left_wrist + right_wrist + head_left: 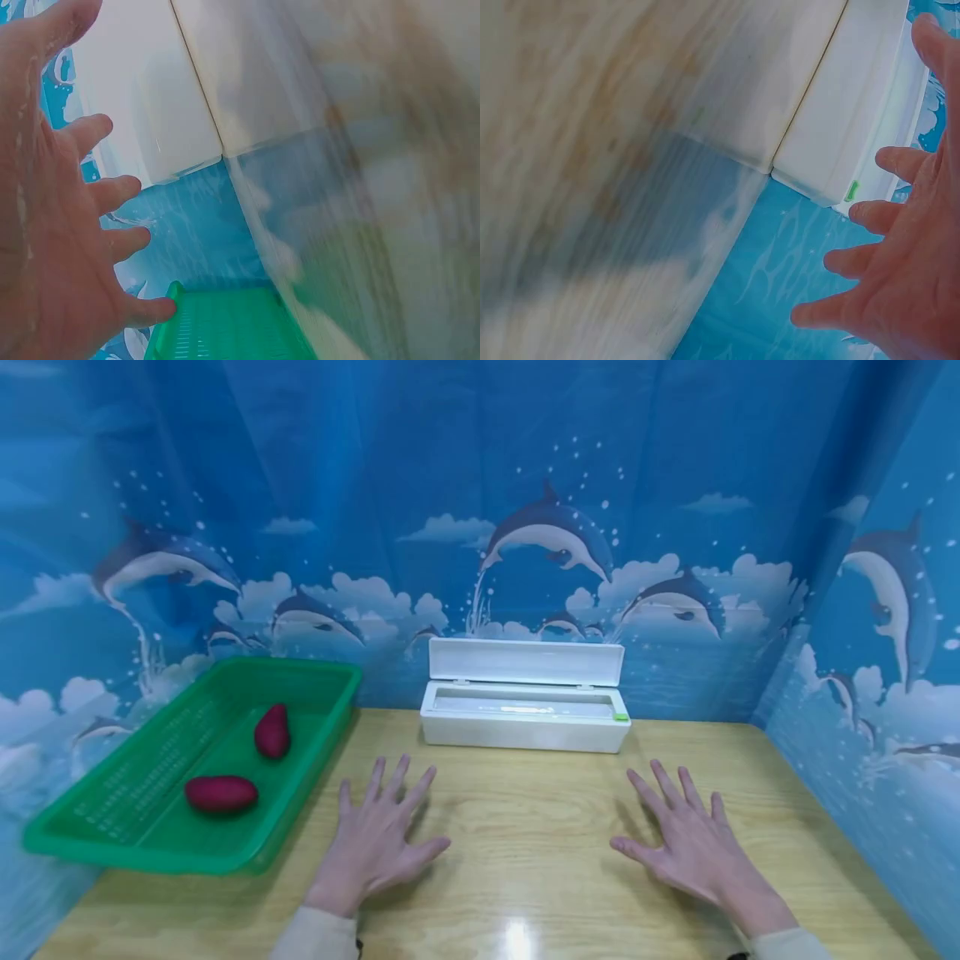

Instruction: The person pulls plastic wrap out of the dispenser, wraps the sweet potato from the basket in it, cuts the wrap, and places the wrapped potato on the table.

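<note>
My left hand (378,839) is spread, palm down, over the table between a green basket and a white box, holding nothing. On the other side my right hand (690,847) spreads its fingers the same way, also holding nothing. The long white box (525,732) sits at the back of the table, beyond both hands, its hinged lid (525,662) raised. A small green mark (621,717) shows on its right front edge. In the left wrist view, the fingers of the left hand (67,225) stand apart; those of the right hand (900,262) do likewise in the right wrist view.
The green plastic basket (258,852) stands at the left, with two dark red, sweet-potato-like tubers inside, one (272,732) farther back and one (221,794) nearer. Blue dolphin-print sheeting (420,460) encloses the wooden table (525,827) at the back and sides.
</note>
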The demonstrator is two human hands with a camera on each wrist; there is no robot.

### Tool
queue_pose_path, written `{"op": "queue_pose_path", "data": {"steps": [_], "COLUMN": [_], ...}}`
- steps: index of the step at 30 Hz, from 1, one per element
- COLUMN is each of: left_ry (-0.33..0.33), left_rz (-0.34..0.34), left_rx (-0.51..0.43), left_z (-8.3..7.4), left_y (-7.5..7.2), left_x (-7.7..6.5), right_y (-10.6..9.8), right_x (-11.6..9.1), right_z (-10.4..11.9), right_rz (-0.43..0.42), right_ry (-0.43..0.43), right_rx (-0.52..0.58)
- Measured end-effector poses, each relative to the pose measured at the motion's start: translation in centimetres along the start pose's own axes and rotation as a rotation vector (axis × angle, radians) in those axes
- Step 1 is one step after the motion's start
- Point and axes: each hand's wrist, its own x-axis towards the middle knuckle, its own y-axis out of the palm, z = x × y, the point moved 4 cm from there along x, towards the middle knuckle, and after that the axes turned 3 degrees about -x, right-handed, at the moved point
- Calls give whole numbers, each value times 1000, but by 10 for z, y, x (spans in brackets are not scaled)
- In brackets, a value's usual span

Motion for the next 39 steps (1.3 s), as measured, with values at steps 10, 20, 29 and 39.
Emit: {"op": "queue_pose_path", "data": {"steps": [10, 20, 29, 39], "left_ry": [36, 84, -9, -26], "left_rz": [18, -201, -89, -50], "left_rx": [-31, -173, -246, -310], "left_z": [2, 8, 10, 23], "left_y": [-8, -28, -20, -2], "left_x": [21, 73, 118, 148], "right_y": [-6, -22, -20, -8], "right_x": [21, 82, 123, 138], "right_z": [-3, -6, -20, -27], "right_rz": [-144, -354, -322, -242], "right_ry": [-108, -194, -178, -201], "right_rx": [46, 114, 181, 266]}}
